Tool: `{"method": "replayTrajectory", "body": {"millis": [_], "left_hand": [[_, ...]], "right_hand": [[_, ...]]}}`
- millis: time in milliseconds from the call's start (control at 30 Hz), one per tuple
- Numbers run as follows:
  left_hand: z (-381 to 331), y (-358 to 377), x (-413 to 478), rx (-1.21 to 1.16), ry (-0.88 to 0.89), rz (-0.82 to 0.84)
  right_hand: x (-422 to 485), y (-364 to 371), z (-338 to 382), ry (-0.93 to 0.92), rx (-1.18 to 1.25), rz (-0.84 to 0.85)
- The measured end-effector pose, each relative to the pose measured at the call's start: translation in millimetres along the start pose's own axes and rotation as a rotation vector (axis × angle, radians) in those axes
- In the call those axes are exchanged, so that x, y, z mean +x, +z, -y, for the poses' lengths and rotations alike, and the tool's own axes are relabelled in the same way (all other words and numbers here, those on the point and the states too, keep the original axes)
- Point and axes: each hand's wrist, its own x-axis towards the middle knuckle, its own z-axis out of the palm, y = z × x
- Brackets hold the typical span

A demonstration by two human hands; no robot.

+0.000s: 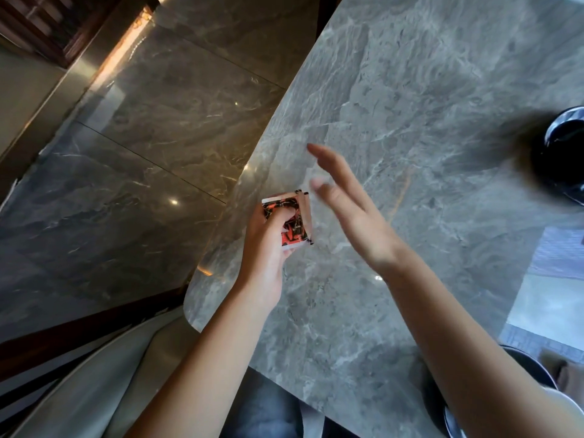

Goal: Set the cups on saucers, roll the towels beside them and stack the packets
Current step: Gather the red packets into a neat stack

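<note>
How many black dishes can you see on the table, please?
2. One black dish stands on the table, cut off by the frame's right edge; a second black dish lies at bottom right, partly hidden behind the right forearm. Others may be hidden.

Marble tabletop (410, 90) lies open ahead; black crockery (562, 153) crowds the right.

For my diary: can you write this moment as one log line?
left hand: grips packets | right hand: open, over table
</note>
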Motion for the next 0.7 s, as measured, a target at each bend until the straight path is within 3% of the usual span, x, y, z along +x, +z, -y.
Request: {"method": "replayTrajectory", "body": {"millis": [167,467,567,700], "left_hand": [[7.6,20.6,-12.6,0.085,0.069,0.09],[12.4,29.4,-18.4,0.189,0.096,0.151],[12.0,33.6,-17.0,0.123,0.021,0.156],[5.5,49.1,-17.1,0.056,-0.089,0.132]], "right_hand": [[-3.6,21.1,-11.5,0.088,0.135,-0.164],[-4.3,21.1,-20.1,0.111,0.22,-0.244],[-9.8,12.9,-18.6,0.118,0.27,-0.277],[-28.0,-12.6,-9.9,0.148,0.341,-0.447]]}}
